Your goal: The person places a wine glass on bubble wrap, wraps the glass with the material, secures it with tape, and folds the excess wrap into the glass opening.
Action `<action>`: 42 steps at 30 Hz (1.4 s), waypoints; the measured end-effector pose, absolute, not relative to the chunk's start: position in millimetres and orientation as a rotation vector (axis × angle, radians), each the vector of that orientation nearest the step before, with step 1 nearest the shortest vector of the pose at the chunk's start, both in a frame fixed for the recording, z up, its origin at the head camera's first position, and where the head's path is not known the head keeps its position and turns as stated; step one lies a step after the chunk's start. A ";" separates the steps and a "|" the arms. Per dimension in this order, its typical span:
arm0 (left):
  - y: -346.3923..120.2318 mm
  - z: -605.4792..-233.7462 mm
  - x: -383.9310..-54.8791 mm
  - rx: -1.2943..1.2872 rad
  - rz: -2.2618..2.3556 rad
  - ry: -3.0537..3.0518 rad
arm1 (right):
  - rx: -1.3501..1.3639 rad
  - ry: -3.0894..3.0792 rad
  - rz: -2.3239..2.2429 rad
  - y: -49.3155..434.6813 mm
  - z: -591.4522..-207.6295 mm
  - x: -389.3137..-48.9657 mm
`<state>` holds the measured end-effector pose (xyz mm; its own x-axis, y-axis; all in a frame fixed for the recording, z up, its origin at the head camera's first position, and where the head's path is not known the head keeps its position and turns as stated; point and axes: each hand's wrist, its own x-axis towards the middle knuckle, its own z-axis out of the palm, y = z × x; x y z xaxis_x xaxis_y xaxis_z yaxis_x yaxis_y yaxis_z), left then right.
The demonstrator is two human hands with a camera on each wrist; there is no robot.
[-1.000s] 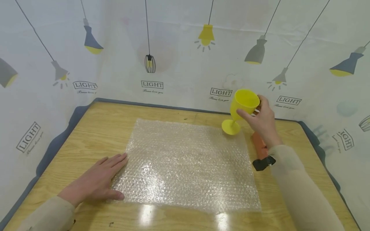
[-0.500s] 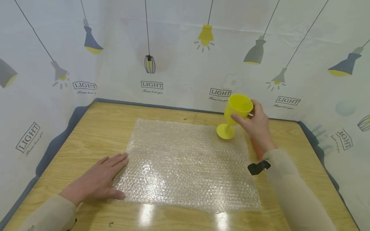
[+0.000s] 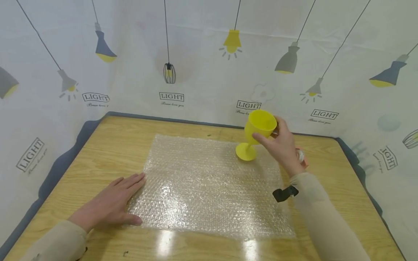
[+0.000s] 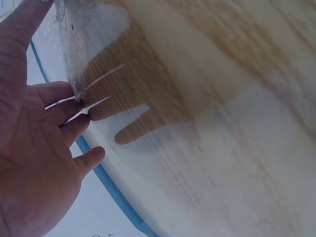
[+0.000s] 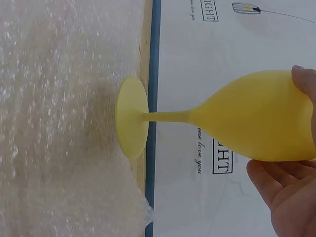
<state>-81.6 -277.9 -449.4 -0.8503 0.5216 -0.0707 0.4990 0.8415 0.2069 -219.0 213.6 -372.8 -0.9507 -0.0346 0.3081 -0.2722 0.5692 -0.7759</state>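
A yellow goblet is held by the bowl in my right hand, thumb on one side and fingers round the other. It leans slightly, its round foot close over the far right part of a clear bubble wrap sheet. In the right wrist view the goblet shows its stem and foot, with the bubble wrap beneath. My left hand lies with fingers extended at the sheet's left edge. The left wrist view shows that hand with its fingertips at the edge of the wrap.
An orange object with a whitish part sits partly hidden behind my right wrist. The wooden table has a dark blue edge, and a lamp-printed cloth stands round it. A black strap hangs at the right cuff.
My right hand has carried the goblet left and a little toward me, lower over the bubble wrap. The left hand stays where it was.
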 end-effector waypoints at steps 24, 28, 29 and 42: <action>-280.3 -450.2 -83.0 0.826 0.278 2.878 | 0.352 -2.544 1.440 179.1 -377.6 -205.3; -280.0 -449.7 -82.8 0.825 0.277 2.884 | 0.360 -2.556 1.449 173.9 -377.4 -203.2; -279.8 -449.4 -82.7 0.822 0.277 2.886 | 0.361 -2.557 1.452 172.2 -377.5 -202.9; -279.9 -450.1 -83.5 0.812 0.274 2.885 | 0.400 -2.542 1.509 154.0 -381.9 -199.9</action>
